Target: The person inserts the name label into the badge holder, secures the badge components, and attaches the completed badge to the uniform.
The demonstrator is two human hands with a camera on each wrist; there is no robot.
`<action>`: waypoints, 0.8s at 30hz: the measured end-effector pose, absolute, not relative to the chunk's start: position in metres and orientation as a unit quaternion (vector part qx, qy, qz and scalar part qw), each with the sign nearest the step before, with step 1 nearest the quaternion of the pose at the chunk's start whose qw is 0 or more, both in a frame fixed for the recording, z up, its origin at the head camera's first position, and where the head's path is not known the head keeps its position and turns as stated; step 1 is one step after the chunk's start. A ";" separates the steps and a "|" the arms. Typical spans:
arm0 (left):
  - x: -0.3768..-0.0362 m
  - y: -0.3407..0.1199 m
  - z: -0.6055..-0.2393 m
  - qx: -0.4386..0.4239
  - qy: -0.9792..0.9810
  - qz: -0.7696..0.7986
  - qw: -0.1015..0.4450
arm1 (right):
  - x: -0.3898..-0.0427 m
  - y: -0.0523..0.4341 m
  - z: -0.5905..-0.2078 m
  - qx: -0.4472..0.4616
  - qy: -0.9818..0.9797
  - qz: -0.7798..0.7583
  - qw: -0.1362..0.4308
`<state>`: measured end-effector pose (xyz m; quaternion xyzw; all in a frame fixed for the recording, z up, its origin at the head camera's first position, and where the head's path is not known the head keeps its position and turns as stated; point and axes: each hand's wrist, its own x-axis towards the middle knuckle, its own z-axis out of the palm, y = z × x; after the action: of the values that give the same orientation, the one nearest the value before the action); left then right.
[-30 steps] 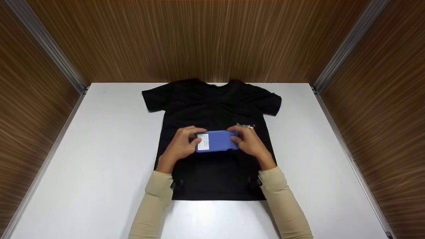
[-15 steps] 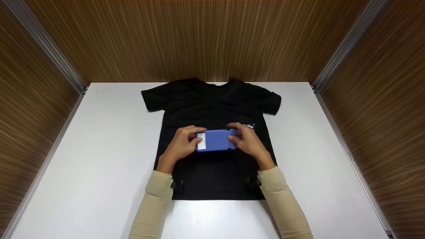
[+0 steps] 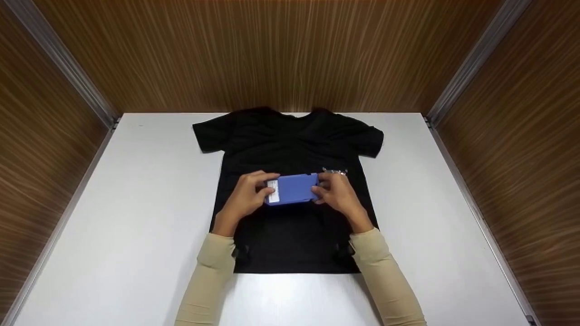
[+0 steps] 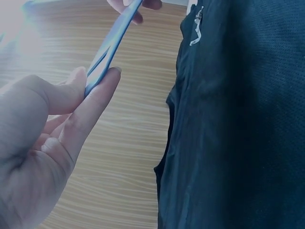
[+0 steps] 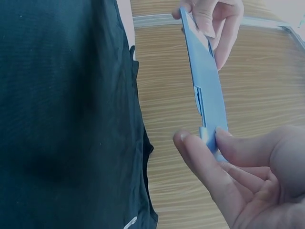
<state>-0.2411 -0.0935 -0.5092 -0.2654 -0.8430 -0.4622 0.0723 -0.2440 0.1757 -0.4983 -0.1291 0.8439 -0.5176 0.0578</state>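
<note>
A black T-shirt [image 3: 294, 149] lies flat on the white table [image 3: 136, 203], collar toward the far wall. Above its middle I hold a thin blue board [image 3: 294, 189] with a white label at its left end. My left hand [image 3: 247, 197] pinches the left end between thumb and fingers, and my right hand [image 3: 337, 194] pinches the right end. In the left wrist view the blue board [image 4: 107, 52] shows edge-on between my fingers, beside the shirt [image 4: 238, 124]. The right wrist view shows the blue board [image 5: 205, 86] edge-on too, above the shirt [image 5: 62, 109].
Wood-panelled walls [image 3: 290, 50] close in the table at the back and both sides, with metal strips [image 3: 63, 63] in the corners. A small silver mark [image 3: 335, 171] sits on the shirt by my right hand. Bare white table [image 3: 430, 203] lies left and right of the shirt.
Both hands have drawn the blue board slightly toward the collar and tilted it, so it looks shorter from above. The shirt has not moved.
</note>
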 end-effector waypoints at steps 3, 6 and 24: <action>-0.241 -0.093 -0.509 -0.265 -0.843 -0.464 0.070 | -0.243 0.173 -0.499 -0.126 0.848 -0.511 0.061; -0.241 -0.091 -0.509 -0.263 -0.843 -0.465 0.066 | -0.243 0.171 -0.499 -0.123 0.853 -0.503 0.059; -0.242 -0.089 -0.510 -0.255 -0.849 -0.460 0.054 | -0.242 0.169 -0.504 -0.160 0.887 -0.433 -0.001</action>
<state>-0.2421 -0.0893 -0.5099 -0.2548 -0.8490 -0.4597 0.0536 -0.2422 0.1695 -0.5036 -0.1598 0.8871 -0.4330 -0.0008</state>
